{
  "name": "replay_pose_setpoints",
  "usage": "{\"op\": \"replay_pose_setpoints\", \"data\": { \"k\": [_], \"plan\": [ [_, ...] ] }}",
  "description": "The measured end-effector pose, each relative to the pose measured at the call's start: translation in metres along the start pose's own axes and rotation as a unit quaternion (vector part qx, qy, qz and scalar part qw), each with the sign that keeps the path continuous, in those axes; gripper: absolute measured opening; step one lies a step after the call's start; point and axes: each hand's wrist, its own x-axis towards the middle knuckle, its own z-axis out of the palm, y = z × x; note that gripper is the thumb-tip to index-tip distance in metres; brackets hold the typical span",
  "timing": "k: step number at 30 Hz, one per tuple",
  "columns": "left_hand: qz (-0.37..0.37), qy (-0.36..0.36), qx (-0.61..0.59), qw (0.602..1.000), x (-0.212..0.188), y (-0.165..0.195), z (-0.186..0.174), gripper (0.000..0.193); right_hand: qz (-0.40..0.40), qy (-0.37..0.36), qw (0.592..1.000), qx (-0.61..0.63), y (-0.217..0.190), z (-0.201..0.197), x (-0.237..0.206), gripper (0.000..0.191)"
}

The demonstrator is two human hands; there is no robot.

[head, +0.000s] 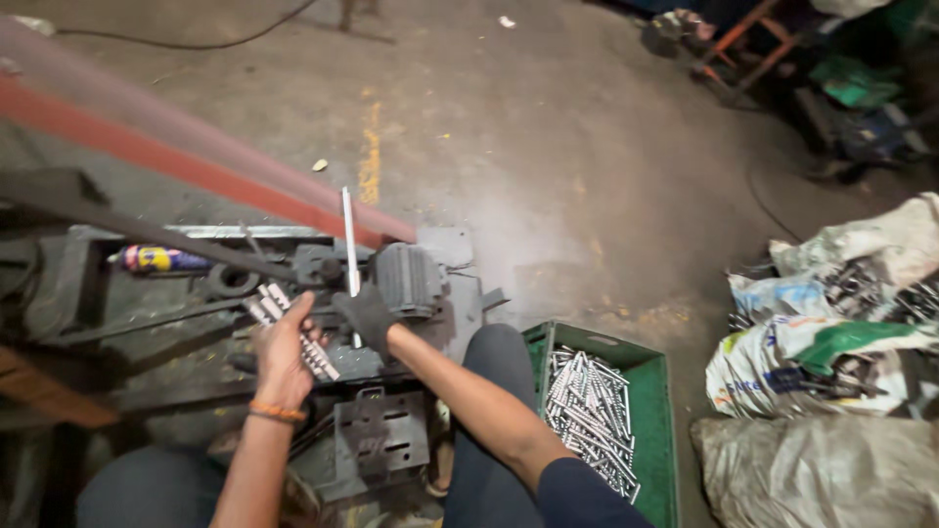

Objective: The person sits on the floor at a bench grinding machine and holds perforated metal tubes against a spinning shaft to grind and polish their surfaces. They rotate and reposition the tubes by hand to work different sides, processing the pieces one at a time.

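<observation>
Right hand [367,313] grips rod [349,240].

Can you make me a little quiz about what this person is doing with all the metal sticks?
1. True or false: the right hand wears a dark glove and grips a long metal rod that stands upright at the machine.
2. What does the bare left hand hold? A) a spray can B) a bunch of short metal pieces C) a sack
3. Fill in the word: the cut metal pieces lie heaped in a ____ crate beside the person's right knee.

Key: 1 true; 2 B; 3 green
</observation>
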Motion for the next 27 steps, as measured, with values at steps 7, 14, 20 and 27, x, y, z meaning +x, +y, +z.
{"op": "replay_pose_setpoints", "data": {
  "k": [7, 14, 20, 27],
  "plan": [
    [0.029, -0.006, 0.021, 0.999, -0.011, 0.005, 0.004, 0.015, -0.012, -0.022, 0.999, 0.036, 0.007, 0.001, 0.001, 0.029],
    [0.003, -0.007, -0.007, 1.000, -0.017, 0.010, 0.002, 0.015, -0.038, -0.023, 0.999, 0.003, 0.006, 0.003, 0.003, 0.032],
    [0.025, -0.024, -0.019, 0.999, -0.026, 0.017, 0.002, 0.017, 0.020, -0.034, 0.998, 0.055, -0.010, 0.013, 0.004, 0.028],
    [0.035, -0.027, -0.038, 0.998, -0.032, 0.023, 0.001, 0.020, 0.032, -0.050, 0.993, 0.098, -0.024, 0.011, 0.025, 0.025]
  ]
}}
